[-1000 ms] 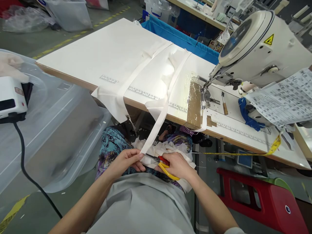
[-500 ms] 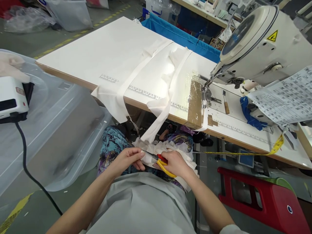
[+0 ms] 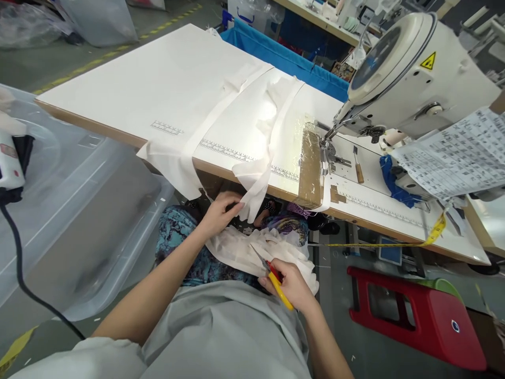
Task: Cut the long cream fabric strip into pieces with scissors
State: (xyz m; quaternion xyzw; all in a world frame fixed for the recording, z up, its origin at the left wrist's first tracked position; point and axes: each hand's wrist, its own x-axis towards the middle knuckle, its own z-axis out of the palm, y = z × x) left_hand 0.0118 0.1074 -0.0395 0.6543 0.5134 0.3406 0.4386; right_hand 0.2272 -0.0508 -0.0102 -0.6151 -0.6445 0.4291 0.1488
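My left hand point(image 3: 223, 211) pinches the lower end of a white fabric strip point(image 3: 258, 184) that hangs over the table's front edge. In my right hand point(image 3: 289, 281) are scissors point(image 3: 281, 290) with yellow and red handles, blades pointing up and left over my lap. Gathered pale fabric point(image 3: 236, 252) lies across my lap under the scissors. A second white fabric piece point(image 3: 177, 166) hangs over the edge, left of the strip.
A sewing machine point(image 3: 402, 68) stands on the white table point(image 3: 158, 79) at the right. Clear plastic bins point(image 3: 98, 210) are at the left. A red stool point(image 3: 430, 326) stands at the lower right. A yellow measuring tape point(image 3: 374, 245) stretches along the table's front edge.
My left hand has moved up from near the scissors' tips to the hanging strip's end. My right hand has shifted slightly down and right with the scissors. The view has shifted a little.
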